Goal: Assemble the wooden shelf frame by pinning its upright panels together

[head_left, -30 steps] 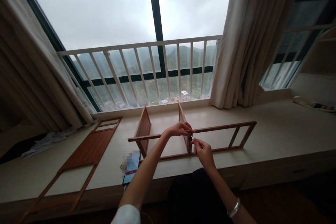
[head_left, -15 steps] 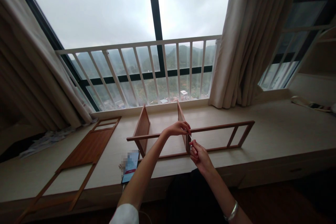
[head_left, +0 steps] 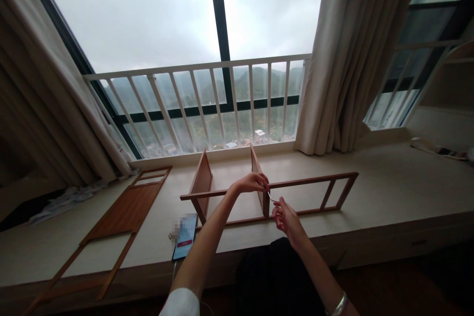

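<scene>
Left hand: I see my left hand curled narrow over the top rail of the wooden frame, at the point where the inner panel meets it; the fingers hold the rail.
Right hand: my right hand is closed to a pinch on a thin metal tool, small and bright; its tip goes up to the joint just under the left hand. I cannot tell what kind of tool it is.
Frame: brown wood, thin straight bars, long rectangle shape with short cross bars at the right end. It stands upright on the pale counter, near the front edge, in the middle of the view.
Panels: two flat brown boards stand inside the frame, the inner panel and a second panel to the left.
Other part: a flat wooden side piece lies on the counter, well apart to the left.
Phone: a phone lies flat at the counter edge, screen lit.
Behind: white railing and a beige curtain, soft folds.
</scene>
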`<state>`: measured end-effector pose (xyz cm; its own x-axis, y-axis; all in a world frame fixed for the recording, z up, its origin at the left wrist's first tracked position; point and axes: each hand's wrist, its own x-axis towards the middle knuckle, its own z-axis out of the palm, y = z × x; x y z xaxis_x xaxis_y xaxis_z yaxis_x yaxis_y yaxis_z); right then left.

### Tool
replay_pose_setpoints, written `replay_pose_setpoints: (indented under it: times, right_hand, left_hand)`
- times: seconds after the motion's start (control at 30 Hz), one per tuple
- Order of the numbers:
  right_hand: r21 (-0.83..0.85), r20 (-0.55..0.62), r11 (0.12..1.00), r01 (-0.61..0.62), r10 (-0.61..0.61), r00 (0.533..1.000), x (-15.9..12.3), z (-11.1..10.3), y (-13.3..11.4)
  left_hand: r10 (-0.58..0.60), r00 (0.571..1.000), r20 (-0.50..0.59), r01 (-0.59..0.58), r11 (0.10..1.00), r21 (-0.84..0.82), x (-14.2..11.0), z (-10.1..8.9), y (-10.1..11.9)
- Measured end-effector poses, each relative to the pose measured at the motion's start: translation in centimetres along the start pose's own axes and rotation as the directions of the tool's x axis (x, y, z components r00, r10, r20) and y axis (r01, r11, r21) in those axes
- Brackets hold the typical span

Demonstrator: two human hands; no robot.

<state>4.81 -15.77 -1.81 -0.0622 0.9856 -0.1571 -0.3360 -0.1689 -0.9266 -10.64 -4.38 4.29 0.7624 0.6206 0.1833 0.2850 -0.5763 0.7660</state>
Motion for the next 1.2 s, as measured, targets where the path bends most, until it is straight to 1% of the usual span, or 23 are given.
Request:
replay_pose_setpoints:
  times: [0.03,0.07,0.1,0.13,0.2,0.27,0.3,0.37,0.43,0.53,0.67,0.8,0.97,1.2]
  right_hand:
    - [-0.084,-0.055,0.994,0.070,-0.075,0.996,0.0,0.0,0.0]
    - [-0.193,-0.104,0.971,0.143,-0.165,0.981,0.1,-0.1,-0.1]
    - [-0.325,-0.133,0.923,0.204,-0.258,0.957,0.1,-0.1,-0.2]
    - [-0.469,-0.139,0.848,0.246,-0.346,0.928,0.0,-0.1,-0.4]
    - [-0.728,-0.079,0.632,0.267,-0.464,0.882,-0.2,0.0,-0.7]
    - [-0.882,0.009,0.408,0.237,-0.489,0.872,-0.7,0.3,-1.1]
    - [-0.922,0.037,0.320,0.216,-0.485,0.874,-0.9,0.5,-1.3]
    - [-0.965,0.062,0.195,0.174,-0.474,0.878,-1.3,0.8,-1.5]
    - [-0.983,0.073,0.116,0.145,-0.476,0.877,-1.6,1.2,-1.7]
    - [-0.991,0.091,0.040,0.126,-0.483,0.871,-1.8,1.5,-1.9]
    - [-0.995,0.095,-0.016,0.099,-0.482,0.871,-1.6,1.8,-2.3]
    - [-0.996,0.090,-0.050,0.075,-0.449,0.889,-1.5,1.9,-2.7]
    - [-0.997,0.055,-0.076,0.025,-0.414,0.909,-1.7,1.9,-3.1]
    - [-0.992,0.066,-0.121,0.022,-0.371,0.926,-1.6,1.7,-3.3]
  left_hand:
    - [0.001,1.000,-0.001,-0.001,1.000,-0.001,0.0,0.0,0.0]
    - [0.002,1.000,-0.002,-0.002,1.000,-0.002,0.0,0.0,-0.1]
    - [0.004,1.000,-0.001,-0.004,1.000,-0.005,-0.1,-0.1,-0.1]
    - [0.008,1.000,-0.001,-0.008,1.000,-0.009,-0.1,-0.1,-0.2]
    - [0.023,1.000,-0.006,-0.024,1.000,-0.015,-0.1,-0.1,-0.3]
    - [0.033,0.999,-0.013,-0.033,0.999,-0.010,-0.1,0.0,-0.4]
    - [0.035,0.999,-0.016,-0.035,0.999,-0.006,-0.1,0.0,-0.5]
    - [0.040,0.999,-0.013,-0.040,0.999,-0.005,-0.1,0.0,-0.5]
    - [0.049,0.999,-0.004,-0.049,0.999,-0.016,-0.1,0.0,-0.5]
    - [0.057,0.998,-0.003,-0.057,0.998,-0.025,-0.1,0.0,-0.5]
    - [0.077,0.997,-0.009,-0.077,0.997,-0.028,-0.1,0.1,-0.7]
    - [0.062,0.998,-0.015,-0.062,0.998,-0.014,0.0,0.2,-0.9]
    - [0.042,0.999,-0.012,-0.042,0.999,0.006,-0.1,0.1,-0.8]
    - [0.023,1.000,-0.003,-0.023,1.000,-0.002,-0.2,-0.1,-0.6]
